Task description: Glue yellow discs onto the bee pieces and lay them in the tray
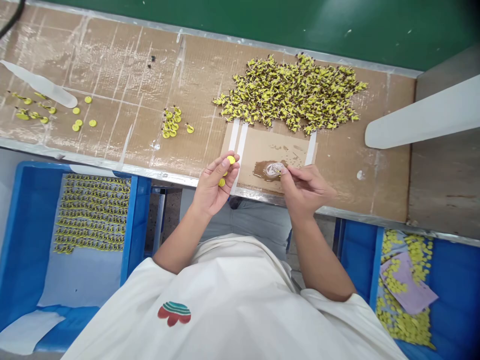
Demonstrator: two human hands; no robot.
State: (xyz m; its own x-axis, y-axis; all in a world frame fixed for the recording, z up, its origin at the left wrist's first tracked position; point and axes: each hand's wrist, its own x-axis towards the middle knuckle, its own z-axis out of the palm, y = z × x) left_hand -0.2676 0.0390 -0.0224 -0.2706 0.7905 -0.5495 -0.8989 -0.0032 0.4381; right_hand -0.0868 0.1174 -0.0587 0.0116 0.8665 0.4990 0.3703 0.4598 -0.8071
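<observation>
My left hand (pixel 215 187) is closed on several small yellow discs (pixel 230 160), one of them pinched between thumb and fingertips and others lower against the fingers. Over a whitish wet blob (pixel 274 169), ringed by a brown stain on a taped cardboard sheet (pixel 258 142), my right hand (pixel 305 187) pinches a tiny piece. Its fingertips mostly cover that piece, which looks partly yellow. Beyond both hands lies a large pile of small yellow-and-dark pieces (pixel 292 95).
Left on the cardboard-covered bench are a small cluster of yellow disc pieces (pixel 171 122) and loose discs (pixel 76 126). White tube-like objects (pixel 423 112) jut in from both sides. Below stand a blue bin (pixel 137 220) with rows of pieces and another blue bin (pixel 455 285) with yellow discs.
</observation>
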